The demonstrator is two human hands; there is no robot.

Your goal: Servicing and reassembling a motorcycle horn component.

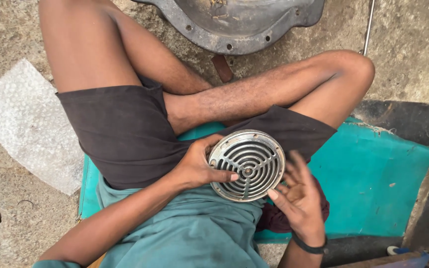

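Grille (247, 165), round and silver, sits just below the middle of the frame, over the lap. Held up flat to the camera, maybe to show its rings. Left hand (199, 166) wraps the left rim, thumb laid across the front, so gripping it tight. Right hand (299, 196) spread open at the right rim, fingers loose, only steadying the edge. Black band (310, 246) on that wrist. Legs crossed on a teal mat (373, 183), which keeps the seat off the rough ground (408, 49). Big metal pan (239, 22) at top middle. Bubble wrap (31, 124) on the left. Thin rod (368, 27) upper right.
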